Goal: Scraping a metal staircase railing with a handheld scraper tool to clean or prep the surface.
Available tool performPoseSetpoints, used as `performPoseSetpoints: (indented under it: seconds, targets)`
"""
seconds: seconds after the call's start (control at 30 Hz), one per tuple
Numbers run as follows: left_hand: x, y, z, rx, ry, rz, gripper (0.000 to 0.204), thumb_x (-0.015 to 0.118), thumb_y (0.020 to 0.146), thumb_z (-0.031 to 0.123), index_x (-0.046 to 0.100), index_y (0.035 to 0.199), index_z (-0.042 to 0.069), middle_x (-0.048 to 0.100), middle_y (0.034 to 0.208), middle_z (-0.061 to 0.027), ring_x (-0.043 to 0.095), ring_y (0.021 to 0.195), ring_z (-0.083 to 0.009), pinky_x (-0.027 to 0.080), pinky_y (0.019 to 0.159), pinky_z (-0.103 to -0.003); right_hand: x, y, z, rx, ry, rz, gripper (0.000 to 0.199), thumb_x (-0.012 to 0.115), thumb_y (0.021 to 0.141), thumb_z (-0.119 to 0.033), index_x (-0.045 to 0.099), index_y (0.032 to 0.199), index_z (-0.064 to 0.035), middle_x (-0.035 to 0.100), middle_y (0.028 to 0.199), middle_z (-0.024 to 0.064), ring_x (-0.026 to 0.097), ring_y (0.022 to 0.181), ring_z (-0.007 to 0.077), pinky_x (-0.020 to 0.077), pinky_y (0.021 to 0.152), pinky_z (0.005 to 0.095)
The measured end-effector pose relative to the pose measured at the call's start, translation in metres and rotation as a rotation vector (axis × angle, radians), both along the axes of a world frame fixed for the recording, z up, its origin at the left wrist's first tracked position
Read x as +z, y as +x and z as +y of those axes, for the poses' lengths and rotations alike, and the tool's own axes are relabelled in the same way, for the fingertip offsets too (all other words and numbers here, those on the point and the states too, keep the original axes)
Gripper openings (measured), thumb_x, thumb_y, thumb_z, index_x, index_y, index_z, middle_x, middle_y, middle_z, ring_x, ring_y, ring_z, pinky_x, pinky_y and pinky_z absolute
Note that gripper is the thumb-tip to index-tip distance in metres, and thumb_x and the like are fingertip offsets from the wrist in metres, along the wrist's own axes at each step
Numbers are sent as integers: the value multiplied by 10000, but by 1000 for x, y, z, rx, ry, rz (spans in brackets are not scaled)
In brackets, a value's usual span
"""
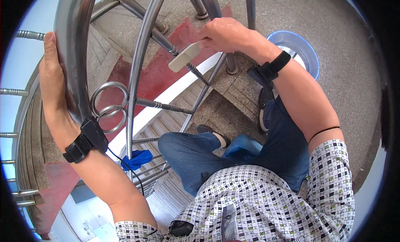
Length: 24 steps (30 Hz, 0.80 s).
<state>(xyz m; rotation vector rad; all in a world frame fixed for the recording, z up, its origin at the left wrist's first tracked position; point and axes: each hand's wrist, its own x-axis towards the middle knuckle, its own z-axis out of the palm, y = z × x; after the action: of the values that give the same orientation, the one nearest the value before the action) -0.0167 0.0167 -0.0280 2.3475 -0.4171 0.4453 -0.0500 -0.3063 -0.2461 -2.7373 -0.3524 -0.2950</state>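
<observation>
My left hand (54, 79) rests along the outer side of a thick, shiny metal handrail (73, 46), gripping it. One digit points up along the rail; the others are hidden by it. Close to the railing's crossbars, my right hand (223, 33) is closed on the end of a flat, off-white, paddle-shaped tool (185, 57). Its free end points left and slightly down, over a thin ridged crossbar (193, 71). I cannot tell whether it touches the metal. Below my left hand's side of the rail are joined metal rings (109, 88), fixed beside a curved upright (139, 54).
A translucent blue bucket (310, 54) stands on the speckled floor (329, 25), behind my right wrist. A bright blue cloth (137, 160) hangs at a lower post. Stairs (171, 121) with red-painted edges drop away past the railing. A blue object (243, 147) lies between my legs.
</observation>
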Motion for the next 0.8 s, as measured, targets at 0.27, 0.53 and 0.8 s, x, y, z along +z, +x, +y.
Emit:
performPoseSetpoints:
  seconds: [0.27, 0.53, 0.8]
  targets:
    - [4, 4, 4, 41, 64, -6, 858, 423, 1025, 771, 659, 1344, 11, 707, 965, -133, 719, 801, -171, 571, 686, -274, 3, 15, 34, 30, -67, 56, 228, 747, 922, -312, 794, 999, -102, 772, 936, 149, 747, 952, 369, 584, 804, 491]
    - [0, 8, 3, 11, 33, -36, 862, 406, 1021, 785, 690, 1267, 8, 703, 952, -115, 712, 824, -172, 570, 716, -304, -1, 4, 13, -9, -77, 43, 230, 714, 923, -299, 787, 994, -93, 760, 893, 160, 740, 903, 385, 584, 780, 494]
    - [4, 6, 8, -43, -11, 2, 782, 447, 1059, 707, 694, 1250, -9, 712, 994, -94, 684, 900, -145, 526, 830, -271, -4, -18, -65, -36, 110, 30, 240, 712, 932, -255, 762, 955, -21, 734, 800, 158, 712, 698, 311, 552, 668, 427]
